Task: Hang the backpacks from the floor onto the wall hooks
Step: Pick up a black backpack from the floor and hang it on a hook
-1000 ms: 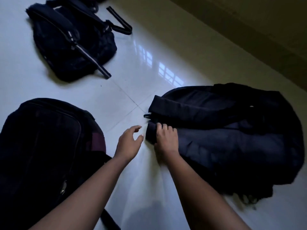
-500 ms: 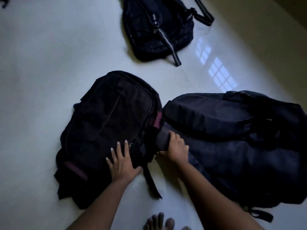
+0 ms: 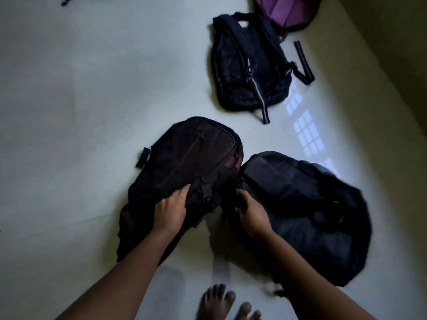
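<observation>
Two dark backpacks lie side by side on the pale floor in front of me. My left hand (image 3: 170, 212) grips the top of the black backpack with maroon trim (image 3: 184, 162), fingers curled into its fabric near a buckle. My right hand (image 3: 250, 214) is closed on the top end of the dark navy backpack (image 3: 307, 211) to the right. Farther back lies a third dark backpack with a grey zipper strip (image 3: 249, 65), and behind it a purple backpack (image 3: 286, 12) at the top edge. No wall hooks are in view.
The glossy tiled floor (image 3: 80, 100) stretches open to the left. A yellowish wall (image 3: 381, 65) runs along the right side. My bare toes (image 3: 221, 301) show at the bottom edge, close to both near bags.
The view pulled back and up. My left hand went from lying flat on the maroon-trimmed backpack to gripping its top. My right hand kept its hold on the navy backpack.
</observation>
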A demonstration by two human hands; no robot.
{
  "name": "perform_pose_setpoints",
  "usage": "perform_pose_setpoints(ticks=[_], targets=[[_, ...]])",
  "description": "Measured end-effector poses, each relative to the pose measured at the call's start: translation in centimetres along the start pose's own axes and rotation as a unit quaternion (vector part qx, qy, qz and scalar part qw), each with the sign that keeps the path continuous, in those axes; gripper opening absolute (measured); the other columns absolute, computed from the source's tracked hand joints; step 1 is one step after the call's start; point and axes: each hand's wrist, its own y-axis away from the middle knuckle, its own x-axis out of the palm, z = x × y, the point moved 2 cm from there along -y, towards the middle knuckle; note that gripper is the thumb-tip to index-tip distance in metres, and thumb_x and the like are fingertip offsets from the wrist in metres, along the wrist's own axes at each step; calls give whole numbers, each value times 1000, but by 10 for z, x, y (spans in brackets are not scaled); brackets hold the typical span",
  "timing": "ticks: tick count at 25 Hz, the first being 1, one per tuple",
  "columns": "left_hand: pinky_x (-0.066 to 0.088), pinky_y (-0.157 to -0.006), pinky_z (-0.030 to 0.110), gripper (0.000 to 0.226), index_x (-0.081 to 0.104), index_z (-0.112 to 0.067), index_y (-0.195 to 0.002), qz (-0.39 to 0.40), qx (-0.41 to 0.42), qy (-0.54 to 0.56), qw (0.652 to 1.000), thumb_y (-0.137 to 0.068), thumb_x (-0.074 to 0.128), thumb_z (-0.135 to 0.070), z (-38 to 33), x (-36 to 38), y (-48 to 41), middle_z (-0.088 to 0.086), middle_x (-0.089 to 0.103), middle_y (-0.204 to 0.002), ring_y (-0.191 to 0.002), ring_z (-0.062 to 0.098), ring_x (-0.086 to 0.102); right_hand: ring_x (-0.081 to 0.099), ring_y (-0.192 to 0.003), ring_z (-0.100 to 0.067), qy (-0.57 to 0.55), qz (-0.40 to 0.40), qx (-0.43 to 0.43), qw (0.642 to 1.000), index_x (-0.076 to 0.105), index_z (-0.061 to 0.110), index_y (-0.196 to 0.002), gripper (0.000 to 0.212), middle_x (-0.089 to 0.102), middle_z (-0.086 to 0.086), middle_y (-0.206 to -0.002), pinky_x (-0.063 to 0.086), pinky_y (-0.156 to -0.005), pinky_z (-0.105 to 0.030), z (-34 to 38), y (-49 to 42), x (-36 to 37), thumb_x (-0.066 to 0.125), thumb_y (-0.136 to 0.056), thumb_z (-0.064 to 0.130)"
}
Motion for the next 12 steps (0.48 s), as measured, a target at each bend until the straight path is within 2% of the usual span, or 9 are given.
perform_pose_setpoints(ticks=[2, 4, 9, 12], targets=[[48, -86, 42, 57, 39, -24, -140, 1, -31, 39, 999, -86, 52, -9, -5, -82, 6, 14, 60, -128, -110, 38, 59, 57, -117, -25, -4, 12, -31, 999, 45, 28, -133, 49, 62, -4, -127, 48, -93, -36, 55, 33, -46, 54, -87, 12], [48, -83, 43, 54, 43, -23, -137, -12, -55, 74, 996, -86, 51, -8, -8, -165, 7, 19, 64, -118, -104, 41, 60, 55, -121, -23, -9, 18, -70, 997, 47, 25, -133, 49, 61, -3, -130, 45, -97, -33, 117, 53, -93, 56, -87, 11], [48, -81, 42, 45, 57, -21, -124, -37, -129, 191, 972, -81, 50, -7, -11, -350, 29, 23, 68, -103, -98, 43, 60, 56, -121, -25, 28, 28, -138, 990, 48, 20, -133, 49, 61, -5, -130, 45, -101, -40, 276, 103, -191, 57, -86, 10], [48, -79, 39, 39, 64, -20, -114, -63, -165, 279, 944, -78, 53, -8, 0, -436, 22, 20, 70, -96, -95, 39, 62, 59, -118, -22, -33, 23, -141, 989, 53, 17, -130, 47, 64, -5, -127, 45, -99, -29, 352, 114, -230, 58, -85, 6]])
